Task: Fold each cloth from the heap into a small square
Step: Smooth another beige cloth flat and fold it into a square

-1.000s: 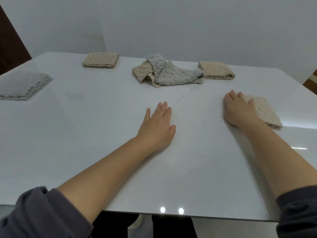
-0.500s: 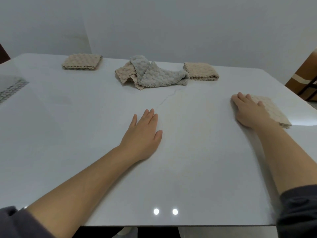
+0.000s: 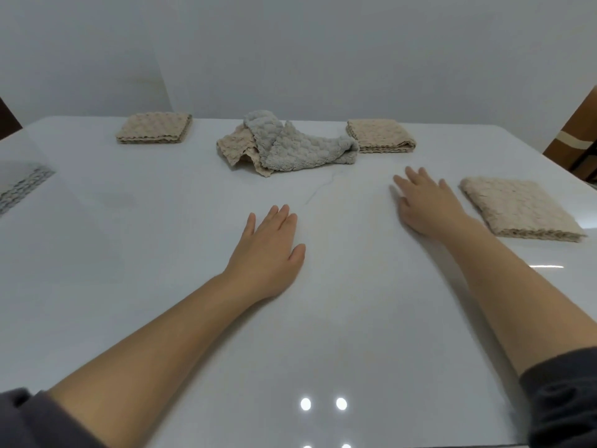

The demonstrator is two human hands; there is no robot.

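The heap of crumpled waffle-textured cloths (image 3: pixel 290 150) lay at the far middle of the white glossy surface (image 3: pixel 145 270), a grey cloth (image 3: pixel 310 148) draped over a beige one (image 3: pixel 234 145). Its long axis ran from 9 to 3 o'clock, and the grey tail pointed toward 3. From the left hand (image 3: pixel 268 250) the heap sat at 12 o'clock, well apart. From the right hand (image 3: pixel 426 202) it sat at about 10 o'clock and nearer, so the right hand seemed better placed to reach the grey tail. Both hands lay flat with fingers straight, holding nothing. Around them rested finished squares: a folded beige square (image 3: pixel 520 208) just beside the right hand at 3 o'clock, another folded beige square (image 3: pixel 381 137) touching the heap's right end, a third folded beige square (image 3: pixel 155 132) at far left, and a folded grey cloth (image 3: pixel 22 185) at the left edge. Half a second before, the right hand had rested on the near beige square; it had since slid off toward the heap, while the left hand had stayed put.
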